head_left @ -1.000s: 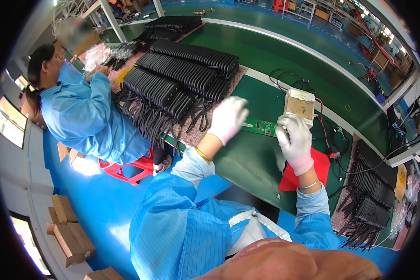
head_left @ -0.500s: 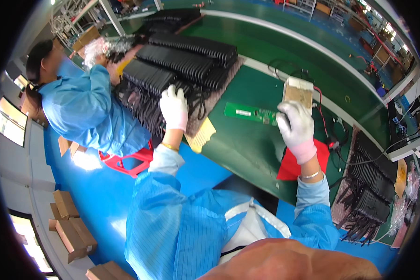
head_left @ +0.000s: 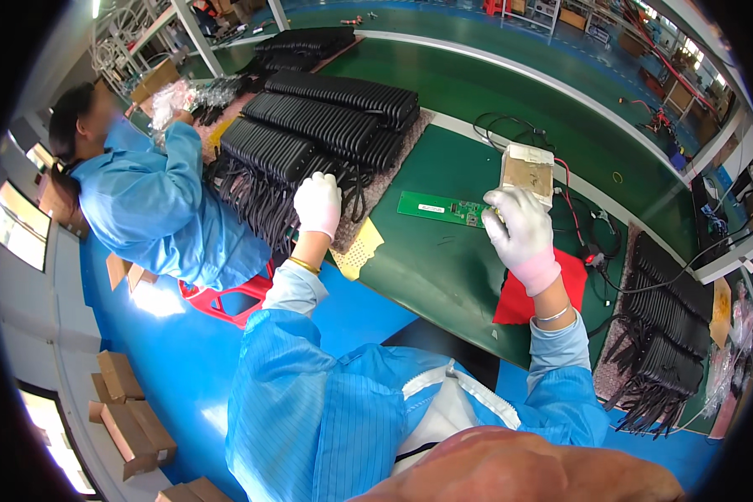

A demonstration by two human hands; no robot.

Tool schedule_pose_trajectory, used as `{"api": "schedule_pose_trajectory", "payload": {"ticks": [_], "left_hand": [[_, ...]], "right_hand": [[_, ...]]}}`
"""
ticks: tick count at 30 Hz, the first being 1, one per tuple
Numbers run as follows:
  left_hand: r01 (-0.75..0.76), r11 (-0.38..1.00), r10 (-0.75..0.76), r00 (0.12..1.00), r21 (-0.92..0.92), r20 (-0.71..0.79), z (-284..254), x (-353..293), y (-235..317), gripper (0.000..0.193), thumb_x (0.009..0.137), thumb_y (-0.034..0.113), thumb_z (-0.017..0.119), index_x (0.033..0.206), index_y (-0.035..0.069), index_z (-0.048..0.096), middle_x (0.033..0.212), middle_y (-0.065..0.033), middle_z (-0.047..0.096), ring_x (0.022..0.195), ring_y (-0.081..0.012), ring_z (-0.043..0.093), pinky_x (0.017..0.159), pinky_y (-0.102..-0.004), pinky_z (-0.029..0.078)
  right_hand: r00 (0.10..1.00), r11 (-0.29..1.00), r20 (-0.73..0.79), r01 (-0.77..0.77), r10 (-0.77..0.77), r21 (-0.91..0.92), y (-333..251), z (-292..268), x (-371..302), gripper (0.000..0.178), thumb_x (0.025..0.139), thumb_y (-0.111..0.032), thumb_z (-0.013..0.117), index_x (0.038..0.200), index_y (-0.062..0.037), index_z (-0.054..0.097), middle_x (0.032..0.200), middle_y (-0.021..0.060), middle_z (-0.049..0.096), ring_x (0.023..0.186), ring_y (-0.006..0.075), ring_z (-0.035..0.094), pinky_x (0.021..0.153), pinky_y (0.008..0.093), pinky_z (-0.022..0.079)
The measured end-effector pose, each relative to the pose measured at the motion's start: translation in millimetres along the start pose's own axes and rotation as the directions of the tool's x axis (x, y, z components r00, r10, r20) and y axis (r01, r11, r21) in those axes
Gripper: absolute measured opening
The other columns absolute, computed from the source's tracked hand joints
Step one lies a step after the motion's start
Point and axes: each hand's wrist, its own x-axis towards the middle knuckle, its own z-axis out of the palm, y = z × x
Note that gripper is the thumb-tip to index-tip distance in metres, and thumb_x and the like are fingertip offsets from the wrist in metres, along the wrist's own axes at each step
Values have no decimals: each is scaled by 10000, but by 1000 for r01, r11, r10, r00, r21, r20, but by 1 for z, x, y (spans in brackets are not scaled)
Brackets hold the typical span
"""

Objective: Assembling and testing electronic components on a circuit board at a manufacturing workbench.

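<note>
Head view: the right hand (head_left: 523,233) hides one end of the green board (head_left: 433,207).

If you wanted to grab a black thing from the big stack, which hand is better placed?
Probably the left hand: it is at the near edge of the big black stack, beside the dangling cables. The right hand is farther away, at one end of the green circuit board.
</note>
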Motion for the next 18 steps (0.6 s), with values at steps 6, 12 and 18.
{"api": "schedule_pose_trajectory", "payload": {"ticks": [6,12,18], "left_hand": [[109,951,-154,978,-291,-137,-65,8,0,279,873,307,629,962,50,570,784,-146,627,640,-344,621,589,-436,496],[351,-103,-2,936,-931,353,-113,7,82,203,945,177,541,1035,-4,529,775,-114,615,581,-176,618,520,-294,496],[235,-429,197,967,-872,164,-66,7,188,201,879,85,634,1038,-21,569,874,-101,648,650,-129,604,590,-229,502]], "right_hand": [[999,999,33,-25,24,37,4,5,-3,225,780,-78,640,1002,-68,614,916,58,632,793,250,593,728,339,480],[987,976,100,-142,127,165,-1,21,-9,275,779,-69,637,1053,-53,619,877,67,642,754,237,598,709,322,482],[973,974,-47,-223,225,28,14,31,-13,340,773,-107,662,1103,-45,611,859,62,649,737,216,605,685,313,483]]}}
